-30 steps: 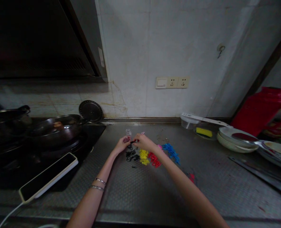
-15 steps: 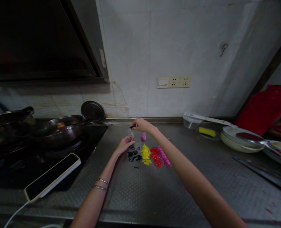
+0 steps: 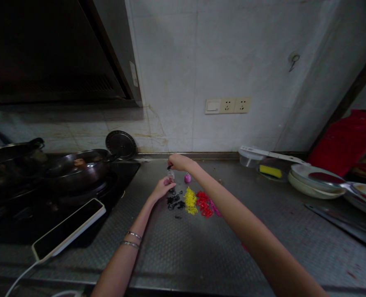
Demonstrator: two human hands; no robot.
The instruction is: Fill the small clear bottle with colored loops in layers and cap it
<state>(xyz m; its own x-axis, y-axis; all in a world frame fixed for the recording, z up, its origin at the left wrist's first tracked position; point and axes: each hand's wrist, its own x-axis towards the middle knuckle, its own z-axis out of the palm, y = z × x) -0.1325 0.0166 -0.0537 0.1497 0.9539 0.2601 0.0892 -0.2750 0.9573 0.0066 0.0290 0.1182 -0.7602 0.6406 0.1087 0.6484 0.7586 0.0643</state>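
My left hand (image 3: 162,188) is closed around a small clear container (image 3: 171,174) on the counter. Over its mouth, my right hand (image 3: 180,162) pinches some black rubber bands (image 3: 169,167). A pile of black rubber bands (image 3: 174,202) lies just in front of my left hand. To its right are piles of yellow rubber bands (image 3: 190,201), red rubber bands (image 3: 204,204) and pink rubber bands (image 3: 215,209), the pink ones partly hidden by my right forearm. A small pink-purple item (image 3: 187,178) stands behind the yellow pile.
On the left, a phone (image 3: 68,229) with a cable lies at the edge of the black stove (image 3: 86,231), which carries a pan (image 3: 74,175). Bowls (image 3: 312,187), a yellow sponge (image 3: 270,171), a plastic tub (image 3: 251,157) and a long dark utensil (image 3: 340,225) lie at the right.
My right hand has shifted slightly left, closer over the mouth of the container. The forearm now covers more of the pink pile. My left hand stays in place.
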